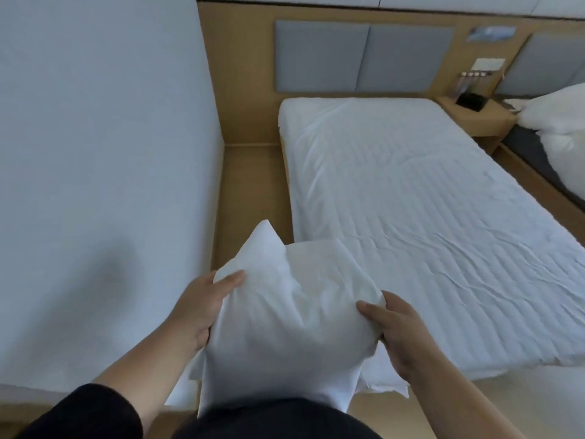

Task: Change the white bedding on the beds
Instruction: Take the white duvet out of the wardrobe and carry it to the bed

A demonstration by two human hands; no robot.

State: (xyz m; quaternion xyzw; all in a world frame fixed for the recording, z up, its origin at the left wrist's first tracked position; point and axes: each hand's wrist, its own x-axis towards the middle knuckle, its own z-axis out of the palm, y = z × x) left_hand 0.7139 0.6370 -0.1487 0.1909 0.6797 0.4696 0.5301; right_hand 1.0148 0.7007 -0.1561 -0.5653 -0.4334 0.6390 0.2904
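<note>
A white pillow (285,327) in a white case is held in front of my body, over the near left corner of the bed. My left hand (202,305) grips its left side, thumb on top. My right hand (399,331) grips its right side, thumb pressed into the cloth. A loose flap of the case hangs below the pillow by my right wrist. The bed (411,217) wears a white striped sheet, lightly creased, with nothing lying on it.
A white wall (95,153) runs along the left, with a narrow wooden floor strip (250,201) between it and the bed. A wooden headboard with grey pads (364,55) stands behind. A nightstand (478,118) and a second bed with heaped white bedding (560,131) lie at right.
</note>
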